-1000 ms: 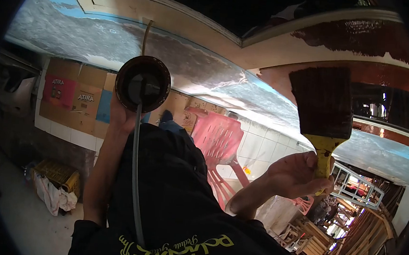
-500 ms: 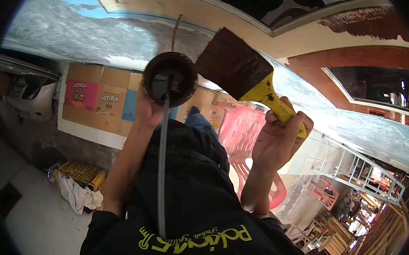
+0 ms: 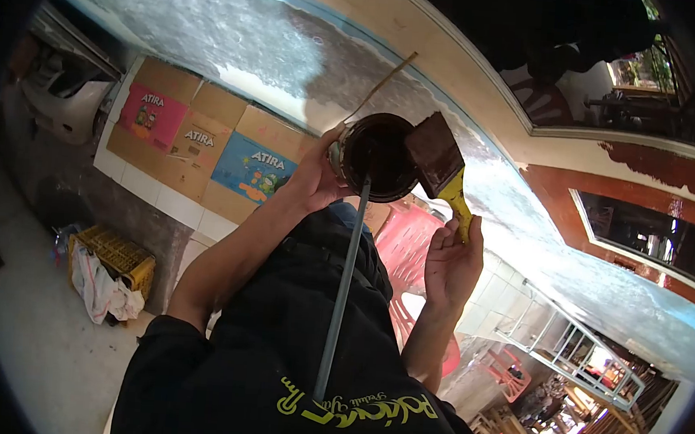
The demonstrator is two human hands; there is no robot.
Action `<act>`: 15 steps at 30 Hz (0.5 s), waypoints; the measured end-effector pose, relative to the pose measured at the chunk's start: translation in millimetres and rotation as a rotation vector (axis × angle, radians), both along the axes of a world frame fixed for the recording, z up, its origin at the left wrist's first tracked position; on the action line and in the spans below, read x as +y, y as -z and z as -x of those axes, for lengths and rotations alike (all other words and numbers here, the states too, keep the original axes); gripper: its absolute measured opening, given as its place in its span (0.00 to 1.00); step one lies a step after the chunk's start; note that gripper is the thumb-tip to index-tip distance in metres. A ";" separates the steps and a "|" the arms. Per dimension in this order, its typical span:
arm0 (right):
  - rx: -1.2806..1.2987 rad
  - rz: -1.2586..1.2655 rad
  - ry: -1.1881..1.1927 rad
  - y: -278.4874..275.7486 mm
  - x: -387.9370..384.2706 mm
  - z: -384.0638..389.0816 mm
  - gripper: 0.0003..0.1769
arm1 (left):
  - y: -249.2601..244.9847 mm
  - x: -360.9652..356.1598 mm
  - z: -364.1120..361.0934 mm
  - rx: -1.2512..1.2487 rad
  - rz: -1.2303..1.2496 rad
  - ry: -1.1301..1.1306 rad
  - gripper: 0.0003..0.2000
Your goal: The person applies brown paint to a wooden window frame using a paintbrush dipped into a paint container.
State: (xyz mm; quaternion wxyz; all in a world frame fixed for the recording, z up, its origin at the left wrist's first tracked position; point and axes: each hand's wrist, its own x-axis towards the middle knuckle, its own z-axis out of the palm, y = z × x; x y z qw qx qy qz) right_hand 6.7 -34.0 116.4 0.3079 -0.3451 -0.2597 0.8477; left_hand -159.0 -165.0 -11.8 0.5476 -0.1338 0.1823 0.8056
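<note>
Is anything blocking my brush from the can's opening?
Nothing visible blocks the brush in your right hand; its bristles overlap the can in view. A grey rod crosses the near rim, to their left.

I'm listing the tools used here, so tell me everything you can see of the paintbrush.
The paintbrush has a broad, flat bristle head coated dark brown and a yellow handle with dark smudges; the handle's material is unclear. It is tilted, bristles toward the upper left of the view, handle end in the right hand. The bristle head overlaps the can at its right edge in the view; whether it touches the rim cannot be told.
</note>
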 end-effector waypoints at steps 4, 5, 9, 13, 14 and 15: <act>0.042 0.093 -0.067 1.6 -5.2 3.0 0.12 | -4.1 -3.4 2.2 0.011 0.003 0.004 0.27; 0.051 0.106 -0.081 3.0 -6.4 3.5 0.13 | -4.3 -4.3 3.1 0.010 0.013 0.006 0.27; 0.097 0.156 -0.138 4.6 -11.6 7.4 0.14 | -1.1 -6.9 7.8 0.001 0.007 0.015 0.26; 0.135 0.186 -0.178 6.3 -17.0 10.0 0.16 | 2.3 -11.6 12.3 -0.009 -0.014 0.025 0.25; 0.153 0.214 -0.181 6.0 -18.3 11.0 0.16 | 1.7 -12.7 13.3 -0.010 -0.007 0.025 0.26; 0.170 0.242 -0.183 5.6 -19.8 12.0 0.17 | 0.9 -13.7 13.8 -0.011 0.001 0.025 0.26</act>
